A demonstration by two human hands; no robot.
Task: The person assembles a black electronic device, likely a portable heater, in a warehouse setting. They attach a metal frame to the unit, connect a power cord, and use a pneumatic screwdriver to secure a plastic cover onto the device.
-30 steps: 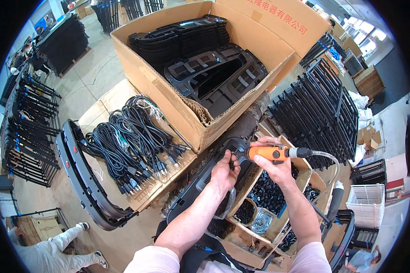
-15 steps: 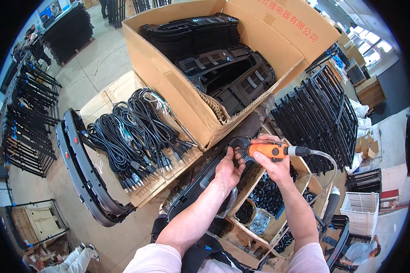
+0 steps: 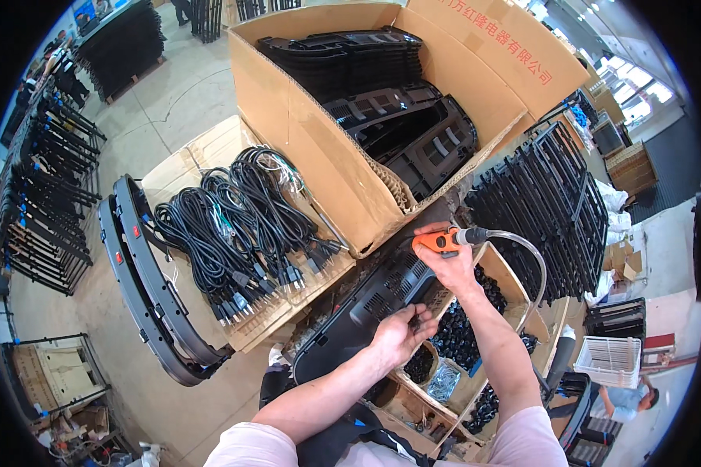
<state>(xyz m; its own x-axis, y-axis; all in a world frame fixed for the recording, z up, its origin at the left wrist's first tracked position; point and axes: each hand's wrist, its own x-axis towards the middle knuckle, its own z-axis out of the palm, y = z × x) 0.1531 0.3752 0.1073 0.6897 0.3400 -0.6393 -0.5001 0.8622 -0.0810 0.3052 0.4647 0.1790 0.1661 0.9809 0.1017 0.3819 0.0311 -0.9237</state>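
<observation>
- Our right hand (image 3: 453, 265) is closed around an orange power screwdriver (image 3: 436, 241); the fingers wrap its body, the tip points left, twd the big cardboard box (image 3: 304, 148).
- A clear hose (image 3: 526, 257) leaves the back of the tool and curves down on the right side.
- Our left hand (image 3: 397, 335) lies on the long black plastic panel (image 3: 358, 311), at its right edge; fingers bent, tips pinched together, but we cannot tell if sth small is between them.
- The panel lies diagonal in front of us, betw. the box and the wooden tray (image 3: 514, 288) w/ dark small parts.
- Black cable bundles (image 3: 234, 226) lie on flat cardboard, left of the panel.
- A curved black frame (image 3: 144, 288) is on the floor, further left.
- Black grille parts (image 3: 549, 210) stand stacked on the right.
</observation>
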